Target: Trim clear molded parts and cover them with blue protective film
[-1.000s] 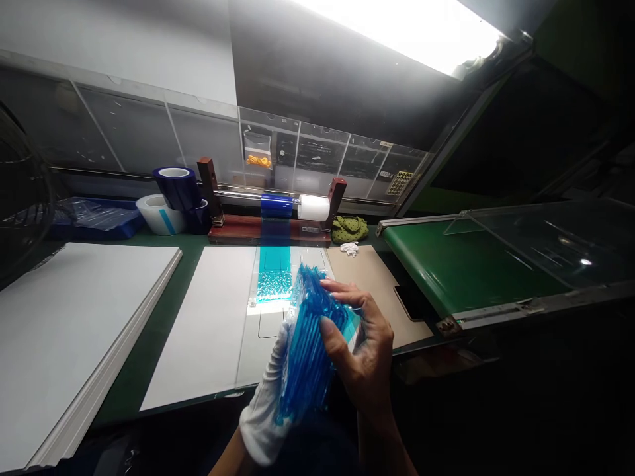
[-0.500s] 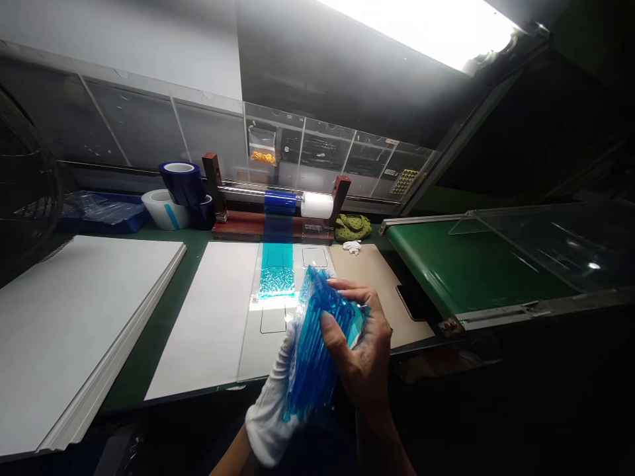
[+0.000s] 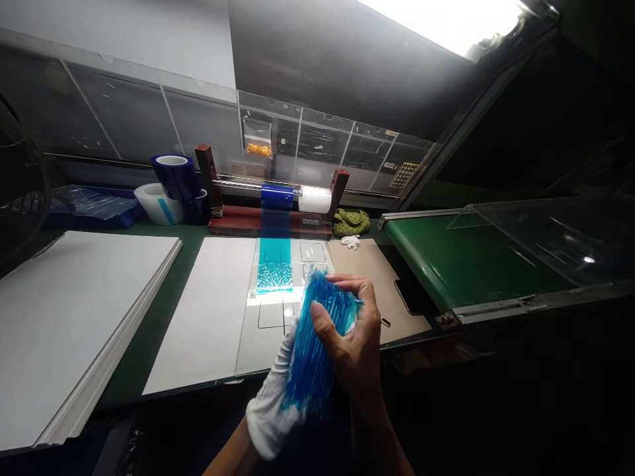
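Note:
A thick stack of blue plastic film sheets (image 3: 315, 357) is held tilted above the front edge of the bench. My left hand (image 3: 275, 403), in a white glove, supports it from the left and below; its fingertips are partly hidden. My bare right hand (image 3: 354, 337) grips the upper right side, with the thumb on the near face and the fingers round the far edge. Behind the stack, a strip of blue film (image 3: 276, 264) runs from a blue roll (image 3: 276, 196) down onto a pale board (image 3: 260, 350) marked with dark outlines.
Left of the board lies white paper (image 3: 193, 317), then a thick paper stack (image 3: 89, 317). Tape rolls (image 3: 173, 177) and a blue tray (image 3: 99, 206) stand behind. On the right are brown card (image 3: 367, 264), a phone (image 3: 407, 297), a green pouch (image 3: 350, 222) and a green conveyor belt (image 3: 446, 258).
My right thumb has shifted left across the film stack, and the stack's layers look more closed together. A small dark object on the brown card has come into view beside my right hand.

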The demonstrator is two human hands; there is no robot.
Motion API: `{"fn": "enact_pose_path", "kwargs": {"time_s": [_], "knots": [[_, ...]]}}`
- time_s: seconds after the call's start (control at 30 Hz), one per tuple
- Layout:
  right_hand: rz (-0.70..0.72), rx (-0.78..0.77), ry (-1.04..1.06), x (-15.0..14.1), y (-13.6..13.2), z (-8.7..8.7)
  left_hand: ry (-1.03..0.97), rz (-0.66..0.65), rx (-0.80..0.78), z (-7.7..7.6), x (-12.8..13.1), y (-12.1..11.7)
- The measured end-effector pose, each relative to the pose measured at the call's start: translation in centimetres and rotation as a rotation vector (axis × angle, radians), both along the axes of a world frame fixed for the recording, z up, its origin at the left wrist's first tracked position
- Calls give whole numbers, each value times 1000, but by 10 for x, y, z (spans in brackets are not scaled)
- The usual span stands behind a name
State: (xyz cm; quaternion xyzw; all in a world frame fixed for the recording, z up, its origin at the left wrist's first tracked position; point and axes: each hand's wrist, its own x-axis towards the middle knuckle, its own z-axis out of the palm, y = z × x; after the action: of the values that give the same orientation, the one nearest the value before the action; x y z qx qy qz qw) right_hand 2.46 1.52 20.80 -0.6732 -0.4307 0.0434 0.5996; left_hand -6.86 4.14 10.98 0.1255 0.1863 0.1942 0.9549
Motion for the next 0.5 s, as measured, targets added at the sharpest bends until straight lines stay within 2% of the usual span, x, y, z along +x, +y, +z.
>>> {"fn": "enact_pose_path", "kwargs": {"time_s": [0.1, 0.27, 0.4, 0.5], "knots": [[22, -9, 38, 4, 2, -2, -35, -114, -136, -4, -1, 5], [99, -25, 130, 9, 5, -7, -85, -24, -158, 5, 2, 12], [322, -19, 277, 36, 5, -21, 122, 67, -15, 11, 0, 22], [601, -110, 333, 76, 8, -37, 251, 288, 213, 2, -7, 34]]}}
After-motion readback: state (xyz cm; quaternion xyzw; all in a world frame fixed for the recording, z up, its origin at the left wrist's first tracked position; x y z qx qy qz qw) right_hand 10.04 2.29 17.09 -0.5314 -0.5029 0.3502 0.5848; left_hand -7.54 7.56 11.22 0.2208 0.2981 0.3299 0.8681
